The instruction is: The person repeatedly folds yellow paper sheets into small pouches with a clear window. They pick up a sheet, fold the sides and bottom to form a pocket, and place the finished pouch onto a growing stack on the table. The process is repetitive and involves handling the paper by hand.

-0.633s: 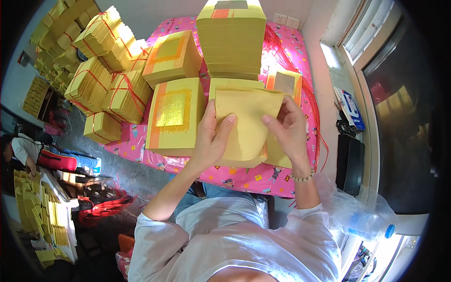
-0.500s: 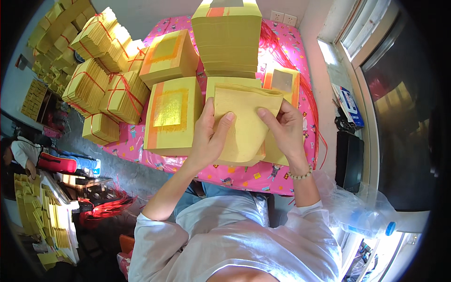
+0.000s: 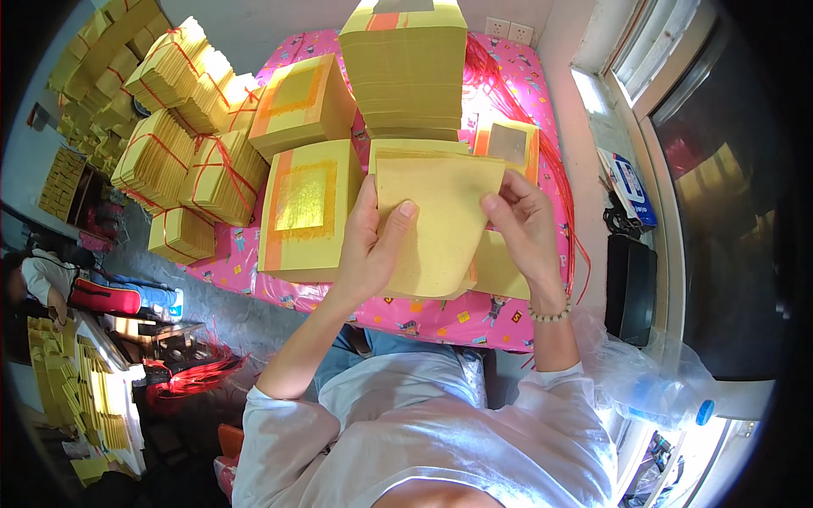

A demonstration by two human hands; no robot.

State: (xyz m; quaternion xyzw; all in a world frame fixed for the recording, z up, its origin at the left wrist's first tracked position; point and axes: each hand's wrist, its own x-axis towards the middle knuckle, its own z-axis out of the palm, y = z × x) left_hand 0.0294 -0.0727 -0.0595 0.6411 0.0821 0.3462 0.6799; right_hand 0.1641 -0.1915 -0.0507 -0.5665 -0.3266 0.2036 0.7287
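A thin sheaf of yellow paper sheets (image 3: 434, 229) is held up over the near part of the table. My left hand (image 3: 374, 241) is closed on its left edge, thumb on the face and the other fingers behind. On the opposite side, my right hand (image 3: 527, 227) pinches the upper right edge, with its thumb close to that edge. The sheaf's lower end bends a little. Behind it stands a low pile of yellow paper (image 3: 419, 146), mostly hidden. Left of my left hand lies a thick paper stack (image 3: 309, 207) with a gold foil square on top.
Beyond stand a tall paper stack (image 3: 404, 80) and another foil-topped stack (image 3: 302, 102). Bundles tied with red strips (image 3: 224, 173) fill the table's left side. Red strips (image 3: 550, 157) trail along the right edge of the pink tablecloth (image 3: 500, 326). A co-worker (image 3: 51, 284) sits at far left.
The sheaf has shifted slightly left and lies flatter at its top edge. My right hand has moved a little right, toward the sheaf's edge.
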